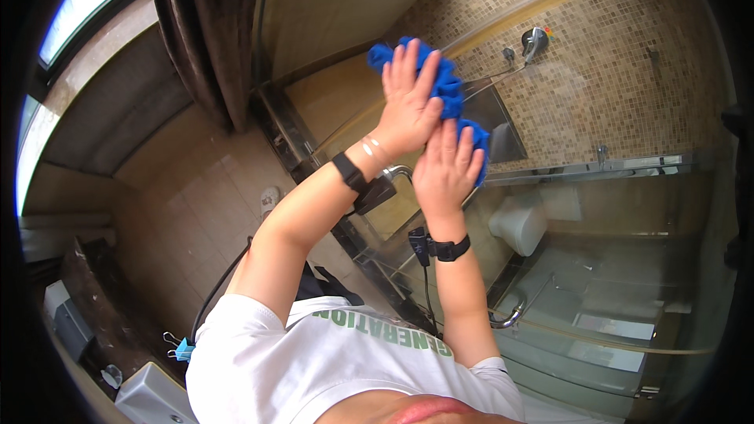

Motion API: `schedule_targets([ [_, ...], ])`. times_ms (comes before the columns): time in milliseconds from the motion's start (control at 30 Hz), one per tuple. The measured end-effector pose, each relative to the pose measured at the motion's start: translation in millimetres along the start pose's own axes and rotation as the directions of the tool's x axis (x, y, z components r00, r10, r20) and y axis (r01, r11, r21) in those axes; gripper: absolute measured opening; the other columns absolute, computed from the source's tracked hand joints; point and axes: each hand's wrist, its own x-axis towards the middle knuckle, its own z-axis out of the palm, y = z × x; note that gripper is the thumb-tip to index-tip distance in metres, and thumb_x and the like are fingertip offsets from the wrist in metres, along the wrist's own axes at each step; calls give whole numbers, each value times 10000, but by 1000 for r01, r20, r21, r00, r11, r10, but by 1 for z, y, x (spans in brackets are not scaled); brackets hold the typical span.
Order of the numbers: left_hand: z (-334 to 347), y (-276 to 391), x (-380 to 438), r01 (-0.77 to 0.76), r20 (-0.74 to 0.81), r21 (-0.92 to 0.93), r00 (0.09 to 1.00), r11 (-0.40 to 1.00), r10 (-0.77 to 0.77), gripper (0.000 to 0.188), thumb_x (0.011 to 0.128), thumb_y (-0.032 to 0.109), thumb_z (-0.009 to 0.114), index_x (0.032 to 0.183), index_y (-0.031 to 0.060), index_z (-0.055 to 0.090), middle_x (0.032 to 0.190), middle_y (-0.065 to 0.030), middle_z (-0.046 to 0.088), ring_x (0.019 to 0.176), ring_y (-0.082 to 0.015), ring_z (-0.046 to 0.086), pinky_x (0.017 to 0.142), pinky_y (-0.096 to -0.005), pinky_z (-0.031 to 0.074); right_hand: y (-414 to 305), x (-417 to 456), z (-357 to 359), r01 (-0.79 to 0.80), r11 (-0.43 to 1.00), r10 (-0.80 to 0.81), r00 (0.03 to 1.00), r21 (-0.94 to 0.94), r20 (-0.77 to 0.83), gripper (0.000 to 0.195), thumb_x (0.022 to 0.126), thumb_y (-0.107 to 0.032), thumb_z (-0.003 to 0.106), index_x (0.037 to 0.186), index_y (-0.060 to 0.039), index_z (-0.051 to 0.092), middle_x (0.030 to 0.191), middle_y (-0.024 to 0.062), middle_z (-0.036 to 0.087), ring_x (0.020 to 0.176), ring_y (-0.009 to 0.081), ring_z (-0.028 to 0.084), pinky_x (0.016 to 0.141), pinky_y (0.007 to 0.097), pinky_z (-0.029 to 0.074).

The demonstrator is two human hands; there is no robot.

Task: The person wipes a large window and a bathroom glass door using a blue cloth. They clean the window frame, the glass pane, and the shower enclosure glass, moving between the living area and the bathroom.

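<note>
My left hand lies flat, fingers spread, on a bunched blue cloth, pinning it against the glass shower panel. Just below and to the right, my right hand presses on a lower part of blue cloth, its fingers extended upward. Whether this is one cloth or two, I cannot tell. Black straps with small devices sit around both wrists. A curved metal handle shows between my forearms, partly hidden.
Behind the glass are a shower mixer on a mosaic wall and a white toilet. Another curved metal handle is beside my right forearm. A brown curtain hangs at upper left. A white basin stands at lower left.
</note>
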Motion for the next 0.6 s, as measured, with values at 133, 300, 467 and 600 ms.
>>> schedule_targets([
  [133, 13, -68, -77, 326, 97, 0, 941, 945, -325, 668, 1000, 338, 363, 1551, 62, 102, 1611, -224, -38, 1487, -417, -33, 1180, -530, 8, -34, -48, 44, 140, 989, -146, 974, 49, 170, 520, 867, -244, 564, 1372, -123, 537, 1513, 4, 421, 1394, 251, 361, 1126, 474, 233],
  [300, 38, -171, -179, 647, 211, -113, 757, 754, -618, 704, 1042, 415, 252, 1530, -16, -15, 1595, -265, -60, 1487, -402, -58, 1201, -473, 22, -66, -77, 68, 202, 902, -357, 847, 382, 394, 513, 883, -220, 547, 1377, -84, 524, 1532, 48, 393, 1406, 225, 351, 1152, 422, 226],
  [467, 31, -122, -131, 713, 239, -73, 691, 697, -682, 772, 1022, 517, 246, 1540, 27, -51, 1587, -269, -127, 1469, -427, -141, 1186, -501, -12, -43, -57, 43, 99, 906, -271, 882, 411, 386, 632, 838, -271, 650, 1416, -84, 475, 1551, 89, 348, 1434, 285, 297, 1159, 457, 198],
  [600, 4, -45, -25, 316, 95, -110, 947, 943, -306, 761, 1008, 526, 272, 1556, 71, 3, 1588, -273, -121, 1467, -453, -118, 1161, -549, -29, -5, 16, -15, 12, 940, -117, 950, 340, 289, 627, 854, -284, 644, 1428, -107, 464, 1559, 110, 328, 1433, 359, 282, 1126, 550, 226],
])
